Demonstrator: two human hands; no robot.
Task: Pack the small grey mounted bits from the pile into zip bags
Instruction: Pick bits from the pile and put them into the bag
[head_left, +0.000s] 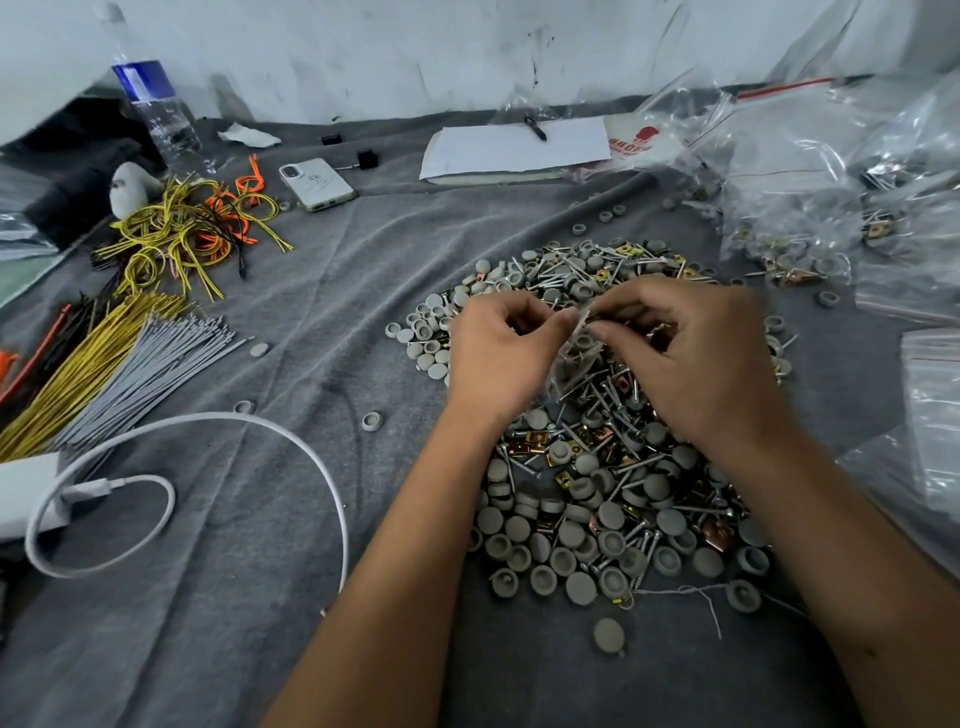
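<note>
Both hands, left hand (498, 348) and right hand (691, 348), pinch the top of a small clear zip bag (574, 358) above the pile (597, 467) of grey caps and screws on the grey cloth (311, 312); filled bags (810, 208) lie far right.

Matt grey plastic caps (571, 530) and shiny metal screws (641, 540) on wrinkled grey cloth (311, 312); glossy clear bags (810, 156).

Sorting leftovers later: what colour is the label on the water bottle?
Blue, with a white patch, on the water bottle at far left; the head view shows it.
</note>
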